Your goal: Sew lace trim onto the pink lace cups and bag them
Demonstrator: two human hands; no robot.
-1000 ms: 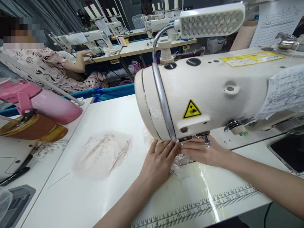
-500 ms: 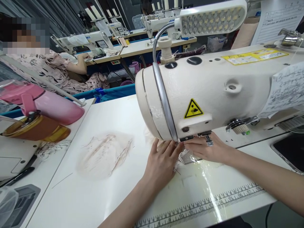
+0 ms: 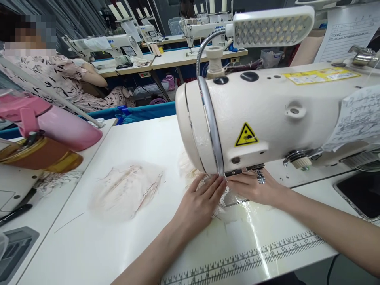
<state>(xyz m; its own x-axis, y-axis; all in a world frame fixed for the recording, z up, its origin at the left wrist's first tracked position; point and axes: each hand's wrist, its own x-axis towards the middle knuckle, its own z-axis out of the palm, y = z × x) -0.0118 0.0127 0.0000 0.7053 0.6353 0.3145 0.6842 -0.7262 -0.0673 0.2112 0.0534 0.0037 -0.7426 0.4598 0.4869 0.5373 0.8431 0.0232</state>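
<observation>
Under the head of a white sewing machine point(image 3: 252, 111), a pale lace-edged fabric point(image 3: 220, 204) lies partly hidden by my hands. My left hand point(image 3: 197, 202) rests flat on it, fingers stretched toward the needle area and close together. From the other side, my right hand point(image 3: 257, 188) reaches in with its fingers pressed together at the lace edge. Its fingertips are partly hidden, as is the needle. More of the sheer fabric spreads beyond my left fingers. A separate sheer, pale pink fabric piece point(image 3: 126, 192) lies on the white table point(image 3: 97, 249) to the left.
A printed ruler point(image 3: 237, 261) runs along the front edge. A dark phone point(image 3: 360, 194) lies at right. To the left are a pink bottle point(image 3: 68, 122) and an amber container point(image 3: 44, 154). An LED lamp point(image 3: 273, 27) hangs above. A co-worker point(image 3: 62, 79) sits beyond the table.
The view has shifted slightly, moving the machine rightward in the picture. My left fingers have flattened and drawn closer together, with that hand farther left of the machine head. My right hand stays near the lace.
</observation>
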